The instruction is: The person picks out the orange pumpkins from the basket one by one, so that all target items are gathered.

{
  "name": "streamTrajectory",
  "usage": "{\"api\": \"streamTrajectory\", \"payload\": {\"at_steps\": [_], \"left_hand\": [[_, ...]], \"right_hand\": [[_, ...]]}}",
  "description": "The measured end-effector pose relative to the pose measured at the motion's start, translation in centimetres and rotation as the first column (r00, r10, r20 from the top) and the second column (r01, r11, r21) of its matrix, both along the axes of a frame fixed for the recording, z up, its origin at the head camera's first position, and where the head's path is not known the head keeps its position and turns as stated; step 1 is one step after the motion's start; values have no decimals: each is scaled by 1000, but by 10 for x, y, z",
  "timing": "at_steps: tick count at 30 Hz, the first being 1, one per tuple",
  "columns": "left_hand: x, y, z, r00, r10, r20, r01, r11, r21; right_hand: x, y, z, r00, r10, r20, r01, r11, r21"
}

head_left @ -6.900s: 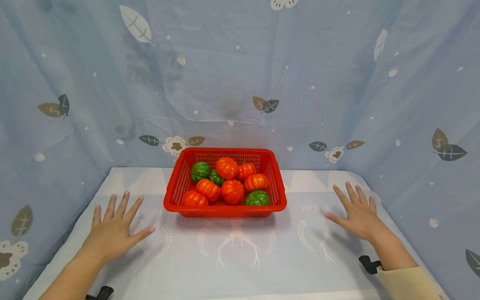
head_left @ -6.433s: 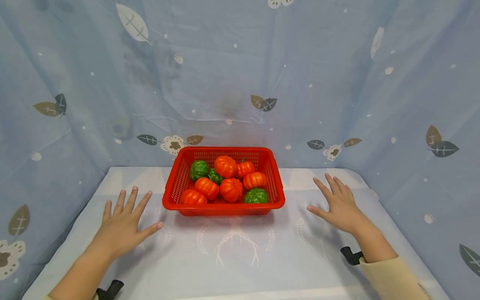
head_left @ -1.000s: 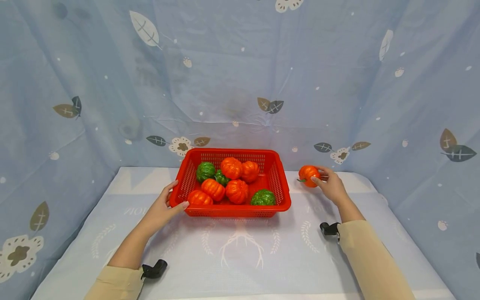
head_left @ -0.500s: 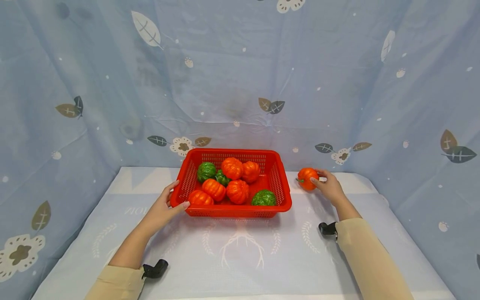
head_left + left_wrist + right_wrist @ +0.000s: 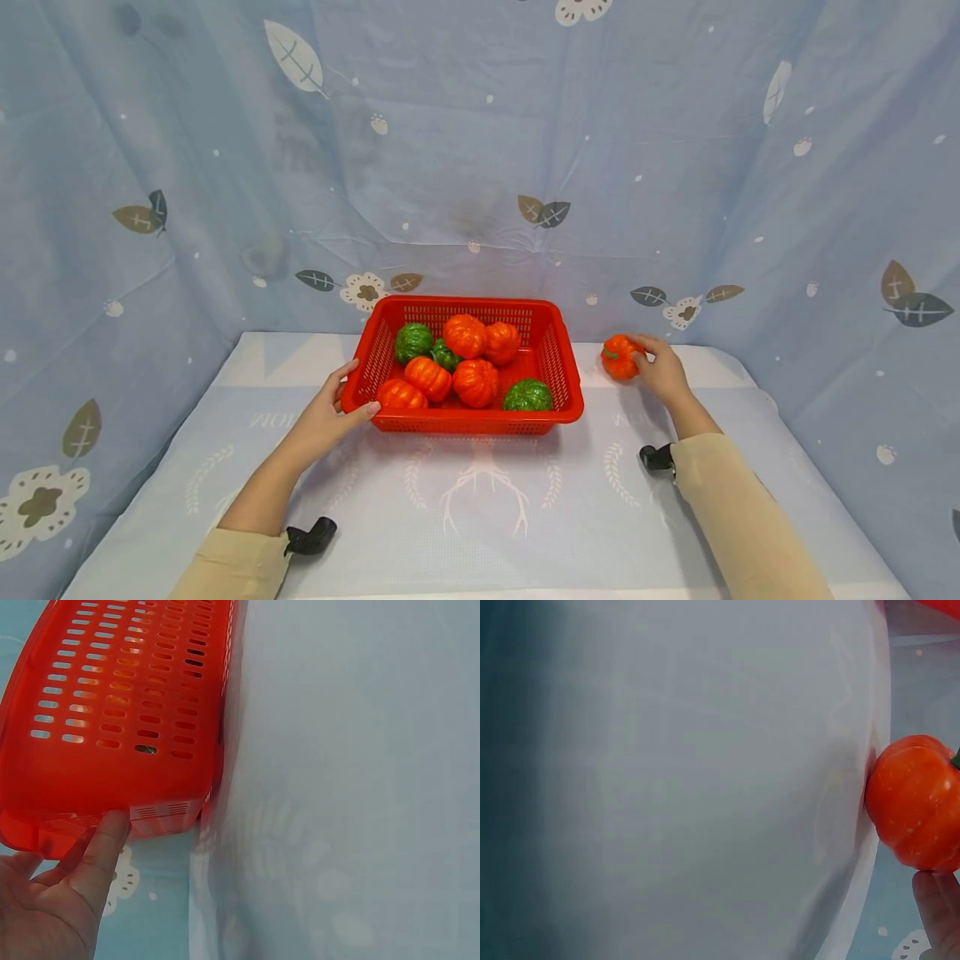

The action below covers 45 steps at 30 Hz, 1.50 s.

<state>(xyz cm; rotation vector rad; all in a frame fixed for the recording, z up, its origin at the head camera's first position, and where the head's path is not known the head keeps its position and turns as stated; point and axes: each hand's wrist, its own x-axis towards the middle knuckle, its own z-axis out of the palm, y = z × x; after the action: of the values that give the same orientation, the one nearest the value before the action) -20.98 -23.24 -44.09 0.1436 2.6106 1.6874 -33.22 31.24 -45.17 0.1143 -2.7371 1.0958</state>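
A red plastic basket [image 5: 465, 423] with slotted sides stands at the back of the table. My left hand [image 5: 322, 425] grips its left end, thumb at the front rim corner and fingers along the side; the left wrist view shows the fingers [image 5: 105, 851] against the basket's end wall. Inside lie several small orange-red pumpkins [image 5: 475, 383] and several green ones [image 5: 528, 395]. To the right of the basket, one orange-red pumpkin [image 5: 619, 358] with a green stem rests on the table. My right hand [image 5: 663, 372] holds it from the right, fingertips at its side.
A white cloth with a pale print covers the table [image 5: 480, 533]. Blue patterned curtain [image 5: 465, 167] hangs right behind the basket and along both sides. A black wrist mount [image 5: 311, 537] sits by the left sleeve, another black mount [image 5: 656, 457] by the right.
Since the oldest frames, my left hand has taken hold of the basket and one pumpkin has left it. Over the last second, the pumpkin in my right hand has come down slightly and its stem has turned.
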Motion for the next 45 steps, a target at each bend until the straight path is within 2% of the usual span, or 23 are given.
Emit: {"api": "streamTrajectory", "payload": {"at_steps": [2,7,10,16,22,33,45], "left_hand": [[0,0,0,1000,1,3,-1,1000,-2],[0,1,0,1000,1,7,0,1000,-13],[0,1,0,1000,-2,5,3,1000,-17],[1,1,1,1000,10,20,-9,999,-37],[2,2,2,1000,16,21,-16,999,-32],[2,2,2,1000,13,11,-13,999,-30],[0,2,0,1000,15,25,-14,1000,-27]], "right_hand": [[0,1,0,1000,9,-8,-9,1000,16],[0,5,0,999,24,40,-26,999,37],[1,8,-1,998,8,61,-9,1000,29],[-5,6,-6,994,-7,109,16,996,-83],[-12,-1,-11,983,-13,185,55,973,-226],[-16,-7,-11,966,-30,256,111,945,-306],[-21,-12,-10,951,-35,308,138,938,-319]]}}
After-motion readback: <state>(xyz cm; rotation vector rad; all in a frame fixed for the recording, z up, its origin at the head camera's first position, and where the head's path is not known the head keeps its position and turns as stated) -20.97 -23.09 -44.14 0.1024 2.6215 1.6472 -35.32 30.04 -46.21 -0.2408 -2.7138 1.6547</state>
